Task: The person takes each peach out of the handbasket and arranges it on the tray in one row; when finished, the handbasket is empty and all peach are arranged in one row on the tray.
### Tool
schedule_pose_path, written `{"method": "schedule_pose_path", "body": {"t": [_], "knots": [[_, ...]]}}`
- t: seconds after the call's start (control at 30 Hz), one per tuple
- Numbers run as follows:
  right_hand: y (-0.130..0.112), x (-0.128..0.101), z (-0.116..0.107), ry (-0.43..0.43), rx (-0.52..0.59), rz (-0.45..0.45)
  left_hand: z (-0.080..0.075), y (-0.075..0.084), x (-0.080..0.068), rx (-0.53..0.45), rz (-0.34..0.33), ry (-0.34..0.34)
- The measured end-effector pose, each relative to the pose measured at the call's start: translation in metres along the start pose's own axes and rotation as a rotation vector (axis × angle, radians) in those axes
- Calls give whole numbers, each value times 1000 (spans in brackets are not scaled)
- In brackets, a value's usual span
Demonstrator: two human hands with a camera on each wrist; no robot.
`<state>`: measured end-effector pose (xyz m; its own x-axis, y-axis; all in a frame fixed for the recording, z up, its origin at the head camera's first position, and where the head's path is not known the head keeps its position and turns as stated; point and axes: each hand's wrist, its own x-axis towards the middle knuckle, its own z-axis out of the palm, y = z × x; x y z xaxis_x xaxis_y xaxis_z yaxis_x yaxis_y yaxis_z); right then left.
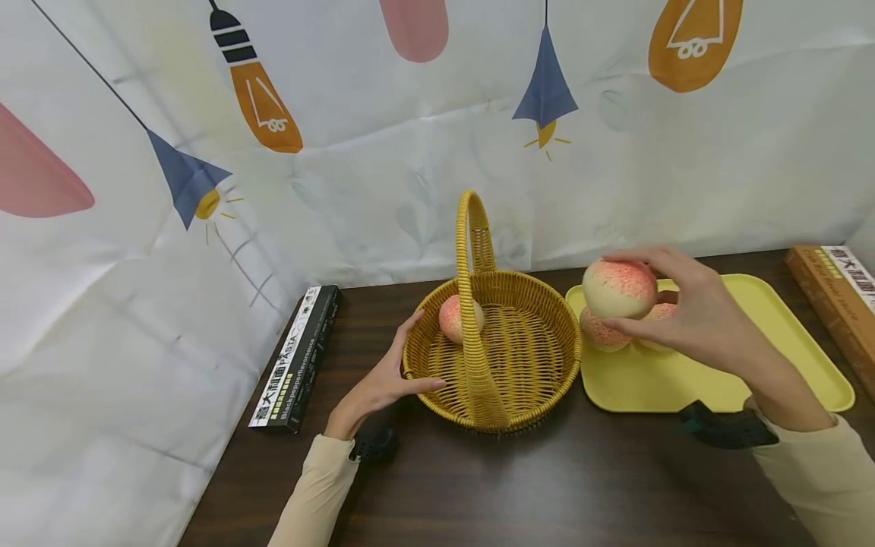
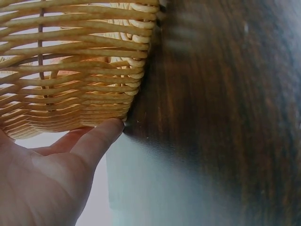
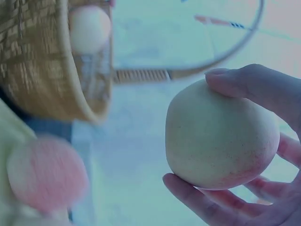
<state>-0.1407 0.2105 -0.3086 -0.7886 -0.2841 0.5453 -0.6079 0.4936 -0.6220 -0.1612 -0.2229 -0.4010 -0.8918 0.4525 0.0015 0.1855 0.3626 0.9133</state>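
Observation:
My right hand (image 1: 690,308) grips a pale peach with a pink blush (image 1: 618,288) (image 3: 221,136), lifted above the left end of a yellow tray (image 1: 786,342). Two more peaches (image 1: 600,333) lie on the tray beneath it. A woven yellow basket (image 1: 526,357) with an upright handle (image 1: 472,251) stands left of the tray and holds one peach (image 1: 453,317). My left hand (image 1: 383,384) rests with straight fingers against the basket's left wall (image 2: 70,94), thumb (image 2: 101,136) touching its base.
A black pasta box (image 1: 297,357) lies at the table's left edge. A brown box (image 1: 830,292) lies right of the tray. A printed cloth backdrop (image 1: 410,137) hangs behind. Dark wooden tabletop (image 1: 547,486) stretches in front of the basket.

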Motion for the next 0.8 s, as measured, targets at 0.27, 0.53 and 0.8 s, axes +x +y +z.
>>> {"method": "schedule_pose_path", "body": {"t": [0.27,0.53,0.8], "knots": [[23,-14,-51,135,-93,199,0,0,2,8,-4,-1],[43,-26,-76,224,-12,406,0,0,1,11,-11,-9],[73,-37,-77,140,-125,444,0,1,0,-1,-2,-8]]}}
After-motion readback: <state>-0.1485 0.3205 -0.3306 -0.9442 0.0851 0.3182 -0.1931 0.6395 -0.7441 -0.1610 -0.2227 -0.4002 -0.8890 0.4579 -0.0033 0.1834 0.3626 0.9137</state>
